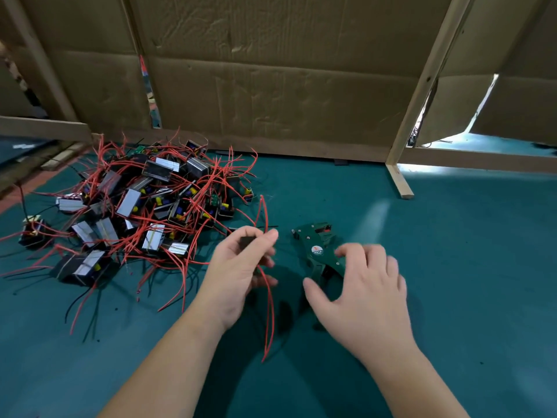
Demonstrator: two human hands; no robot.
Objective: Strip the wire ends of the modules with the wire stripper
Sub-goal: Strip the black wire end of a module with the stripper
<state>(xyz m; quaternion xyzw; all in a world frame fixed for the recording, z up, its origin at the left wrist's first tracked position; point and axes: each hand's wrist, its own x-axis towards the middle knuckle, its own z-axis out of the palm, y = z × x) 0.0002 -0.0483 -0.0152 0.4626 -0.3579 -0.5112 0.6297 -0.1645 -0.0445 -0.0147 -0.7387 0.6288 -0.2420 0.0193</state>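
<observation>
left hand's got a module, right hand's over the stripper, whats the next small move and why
Probably close the right hand around the green wire stripper and lift it. The tool lies flat on the green table with that hand spread open over its handles, no grip yet, while the left hand already holds a black module with its red wires hanging free, ready to strip.

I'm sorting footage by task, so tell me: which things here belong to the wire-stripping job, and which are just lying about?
Belongs to the job:
- small black module with red wires, held in the left hand
- green hand-held wire stripper, lying under the open right hand
- heap of black modules with red wires

Just lying about:
- brown cardboard wall
- pale wooden post
- teal table mat
</observation>
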